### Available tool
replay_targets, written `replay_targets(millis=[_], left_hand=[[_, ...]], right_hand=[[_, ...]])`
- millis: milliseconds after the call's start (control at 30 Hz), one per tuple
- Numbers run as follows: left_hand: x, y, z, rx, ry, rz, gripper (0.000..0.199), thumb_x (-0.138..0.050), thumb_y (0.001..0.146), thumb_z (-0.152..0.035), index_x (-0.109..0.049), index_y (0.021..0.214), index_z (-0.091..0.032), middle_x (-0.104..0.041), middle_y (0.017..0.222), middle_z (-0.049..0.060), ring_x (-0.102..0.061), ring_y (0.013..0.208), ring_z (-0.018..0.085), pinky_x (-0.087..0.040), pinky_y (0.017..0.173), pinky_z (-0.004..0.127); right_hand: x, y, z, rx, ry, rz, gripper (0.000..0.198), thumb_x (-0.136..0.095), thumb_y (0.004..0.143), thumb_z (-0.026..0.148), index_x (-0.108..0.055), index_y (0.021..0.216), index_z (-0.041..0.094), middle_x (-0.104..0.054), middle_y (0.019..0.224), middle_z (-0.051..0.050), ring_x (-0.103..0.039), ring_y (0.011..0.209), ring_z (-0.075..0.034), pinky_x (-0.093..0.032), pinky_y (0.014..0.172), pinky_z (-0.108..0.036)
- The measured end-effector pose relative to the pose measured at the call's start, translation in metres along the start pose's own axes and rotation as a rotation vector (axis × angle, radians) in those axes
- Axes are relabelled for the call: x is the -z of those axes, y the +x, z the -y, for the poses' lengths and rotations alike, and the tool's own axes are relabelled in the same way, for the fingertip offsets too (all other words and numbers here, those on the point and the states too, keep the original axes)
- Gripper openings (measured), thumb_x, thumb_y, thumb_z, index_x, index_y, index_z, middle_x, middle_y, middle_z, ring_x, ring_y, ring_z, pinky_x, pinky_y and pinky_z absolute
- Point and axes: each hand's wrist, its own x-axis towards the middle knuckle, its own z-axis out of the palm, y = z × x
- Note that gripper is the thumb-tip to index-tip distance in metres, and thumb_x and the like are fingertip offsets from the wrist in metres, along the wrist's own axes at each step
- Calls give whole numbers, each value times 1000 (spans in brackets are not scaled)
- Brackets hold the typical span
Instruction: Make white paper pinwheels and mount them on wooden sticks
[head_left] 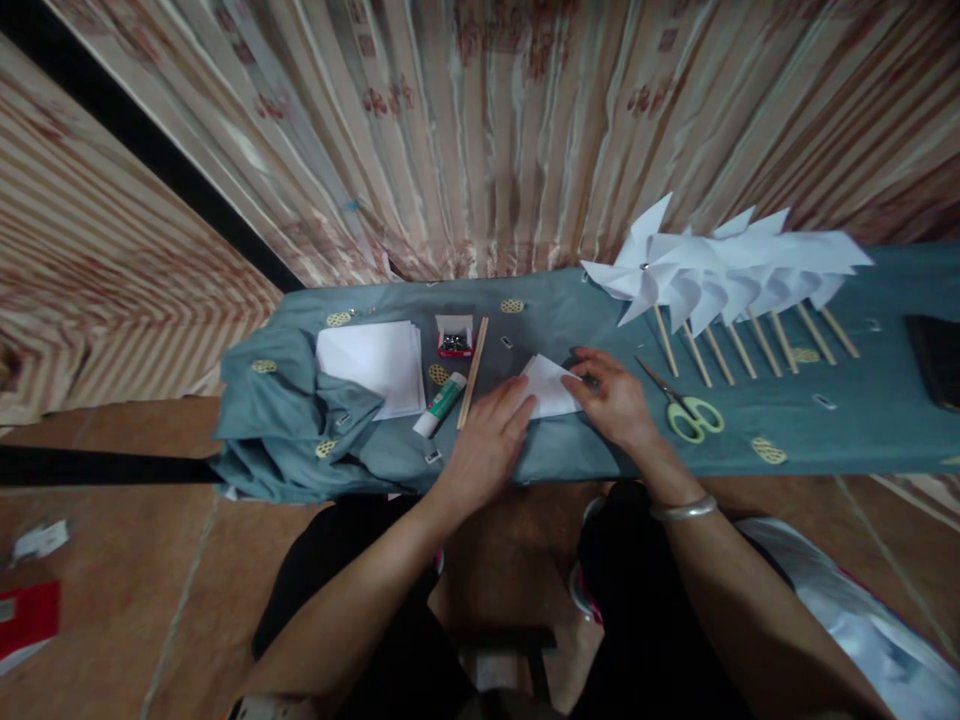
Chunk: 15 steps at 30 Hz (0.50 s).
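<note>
A folded piece of white paper (551,388) lies on the cloth in front of me. My left hand (489,435) grips its left side, with the thumb and fingers pressed onto the paper. At the right corner, my right hand (616,398) pinches the paper, its thumb and fingers bent. Close to my left hand lie a pair of thin wooden sticks (473,372) and a green-and-white glue stick (440,404). Scissors with light green handles (694,417) rest to the right of my right hand, blades pointing up and left.
A stack of white paper (375,365) sits at the left, partly under bunched cloth (285,400). Behind the glue stick stands an open small red box (454,338) of metal pins. Several white paper pinwheels (720,270) on sticks overlap at the back right. A dark object (934,360) lies far right.
</note>
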Motion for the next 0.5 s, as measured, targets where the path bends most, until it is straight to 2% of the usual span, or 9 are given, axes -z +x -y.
replay_targets(millis=[67,100,233,367,500], left_hand=[[-4,-2,-10,-109,60,57,39,-42,96,-16,-49,134,-11,-47,149,16,-31,147,26,-35,116,46],[-6,-4,-14,-121,91,98,40,-42,97,-18,-47,136,-11,-46,150,16,-29,148,26,-33,118,47],[-12,-7,-22,-106,160,184,52,-52,95,-28,-40,141,-10,-41,153,19,-25,149,27,-24,120,50],[-13,-8,-20,-96,163,192,61,-59,91,-36,-39,142,-9,-40,153,20,-26,149,29,-23,120,51],[-15,-9,-18,-77,155,200,62,-60,90,-39,-40,142,-12,-40,154,19,-27,148,30,-21,120,54]], right_hand=[[-4,0,-1,-20,-22,-29,16,-62,81,34,-71,82,21,-69,121,-13,-66,112,-30,-50,97,-46],[-6,0,-2,-25,-31,-43,15,-63,81,34,-71,82,21,-69,122,-14,-65,112,-31,-50,97,-47],[-11,-2,-4,-31,-52,-74,14,-64,79,34,-70,78,22,-68,122,-13,-63,115,-32,-48,98,-48],[-12,-2,-3,-49,-60,-74,14,-64,79,34,-70,78,21,-67,123,-15,-62,115,-33,-47,99,-50],[-13,-2,-1,-38,-73,-84,13,-63,80,34,-68,77,22,-67,123,-14,-62,114,-33,-47,99,-52]])
